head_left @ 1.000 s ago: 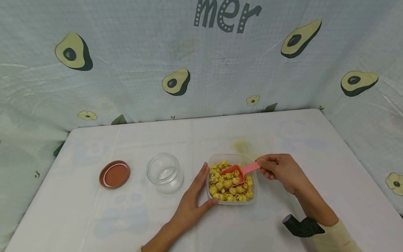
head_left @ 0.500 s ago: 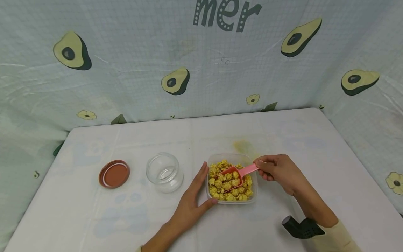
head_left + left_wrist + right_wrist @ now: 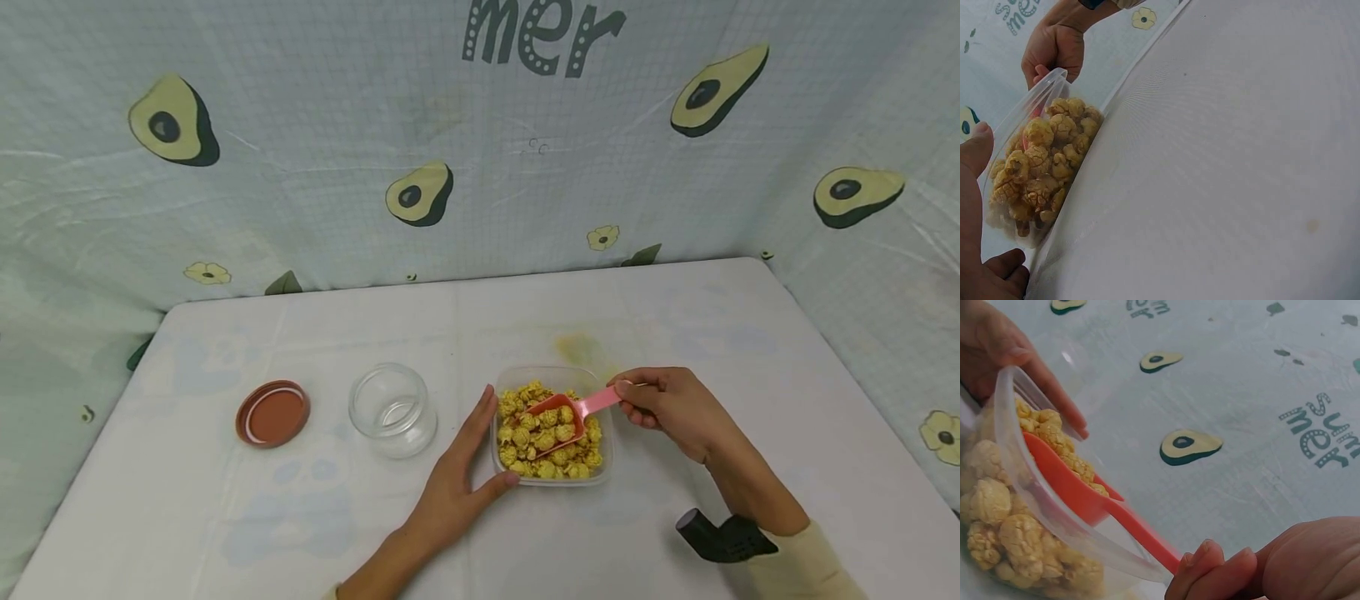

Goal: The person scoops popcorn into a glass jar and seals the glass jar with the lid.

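A clear plastic container [image 3: 553,482] holds yellow popcorn [image 3: 517,454], and a pink scoop [image 3: 597,401] lies in it with popcorn on its blade. My right hand [image 3: 667,408] pinches the scoop's handle at the container's right side. In the right wrist view, the scoop's blade [image 3: 1066,481] sits inside the rim, loaded with popcorn. My left hand [image 3: 453,492] rests against the container's left side, fingers straight along the wall and thumb at the near left corner. From the left wrist view, its thumb and fingers [image 3: 1007,265] frame the container, and popcorn shows through the wall.
Left of the container stands a clear round jar [image 3: 393,412] without a lid. A reddish-brown lid [image 3: 273,414] lies farther left on the white table [image 3: 187,500]. A dark wrist camera [image 3: 723,537] sits on my right forearm. Avocado-print cloth [image 3: 300,125] hangs behind the table.
The scoop shifts slightly left, then back right, within the popcorn, and the right hand moves along with it. My left hand stays in place at the container.
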Motion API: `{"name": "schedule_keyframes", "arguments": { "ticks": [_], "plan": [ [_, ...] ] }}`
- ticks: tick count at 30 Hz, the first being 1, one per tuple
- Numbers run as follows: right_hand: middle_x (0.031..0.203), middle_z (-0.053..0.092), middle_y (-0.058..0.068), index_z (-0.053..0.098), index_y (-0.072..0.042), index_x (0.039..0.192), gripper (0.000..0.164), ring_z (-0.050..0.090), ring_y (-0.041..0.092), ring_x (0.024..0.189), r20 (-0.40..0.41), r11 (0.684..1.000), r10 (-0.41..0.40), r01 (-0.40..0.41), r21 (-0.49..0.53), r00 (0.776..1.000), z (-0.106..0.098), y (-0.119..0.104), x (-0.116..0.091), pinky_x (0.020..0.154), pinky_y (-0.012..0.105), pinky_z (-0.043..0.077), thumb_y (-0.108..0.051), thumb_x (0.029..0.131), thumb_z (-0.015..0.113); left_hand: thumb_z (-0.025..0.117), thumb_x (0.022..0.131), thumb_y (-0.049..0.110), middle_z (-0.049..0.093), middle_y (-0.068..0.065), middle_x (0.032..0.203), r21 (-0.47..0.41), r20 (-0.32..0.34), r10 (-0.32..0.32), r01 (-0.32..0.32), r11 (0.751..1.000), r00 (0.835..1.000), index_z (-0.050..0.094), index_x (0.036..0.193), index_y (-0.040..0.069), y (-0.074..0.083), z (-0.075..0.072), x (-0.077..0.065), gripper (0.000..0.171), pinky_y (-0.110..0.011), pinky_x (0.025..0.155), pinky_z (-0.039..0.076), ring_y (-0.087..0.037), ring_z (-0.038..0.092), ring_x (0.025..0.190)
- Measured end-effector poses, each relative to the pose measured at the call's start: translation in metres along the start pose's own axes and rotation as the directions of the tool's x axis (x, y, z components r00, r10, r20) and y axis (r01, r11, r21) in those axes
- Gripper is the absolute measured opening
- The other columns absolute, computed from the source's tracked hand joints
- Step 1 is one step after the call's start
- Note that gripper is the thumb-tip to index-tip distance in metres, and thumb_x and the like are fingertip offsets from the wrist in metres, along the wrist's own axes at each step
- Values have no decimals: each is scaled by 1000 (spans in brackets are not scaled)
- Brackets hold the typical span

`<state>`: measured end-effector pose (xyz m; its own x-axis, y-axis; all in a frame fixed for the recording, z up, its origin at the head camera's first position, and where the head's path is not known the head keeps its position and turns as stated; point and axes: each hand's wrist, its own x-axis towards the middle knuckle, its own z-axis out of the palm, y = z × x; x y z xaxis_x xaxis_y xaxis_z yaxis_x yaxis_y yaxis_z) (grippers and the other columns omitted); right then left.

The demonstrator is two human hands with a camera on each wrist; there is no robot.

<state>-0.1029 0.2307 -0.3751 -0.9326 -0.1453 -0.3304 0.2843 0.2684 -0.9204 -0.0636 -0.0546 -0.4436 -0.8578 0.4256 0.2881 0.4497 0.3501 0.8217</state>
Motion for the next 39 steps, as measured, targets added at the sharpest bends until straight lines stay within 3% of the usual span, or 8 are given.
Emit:
{"name": "schedule_keyframes", "arguments": {
  "ticks": [25, 32, 39],
  "plan": [
    [74, 56, 15, 56, 7, 107, 33, 46, 12, 56, 28, 1000, 14, -14, 14, 1000, 6, -3, -3, 50, 26, 46, -21, 89, 54, 65, 80, 34, 11, 2, 148, -3, 7, -4, 4, 1000, 1000, 16, 144, 17, 0, 0, 1, 81, -33, 106, 18, -14, 14, 133],
    [72, 55, 20, 56, 4, 106, 32, 46, 13, 54, 39, 999, -34, 34, 4, 999, 9, -4, -3, 51, 28, 46, -23, 88, 56, 64, 81, 36, 11, 3, 148, 32, 0, 10, -11, 999, 1000, 15, 144, 20, 1, -2, 0, 82, -32, 106, 18, -15, 15, 133],
    [71, 54, 13, 56, 6, 106, 33, 45, 13, 56, 47, 1000, -6, 5, 24, 999, 4, -4, -3, 51, 26, 45, -22, 88, 56, 65, 80, 35, 11, 4, 148, 22, 3, 0, -1, 1000, 1000, 14, 144, 22, 0, 0, 1, 82, -33, 106, 17, -15, 15, 133]
  ]
}}
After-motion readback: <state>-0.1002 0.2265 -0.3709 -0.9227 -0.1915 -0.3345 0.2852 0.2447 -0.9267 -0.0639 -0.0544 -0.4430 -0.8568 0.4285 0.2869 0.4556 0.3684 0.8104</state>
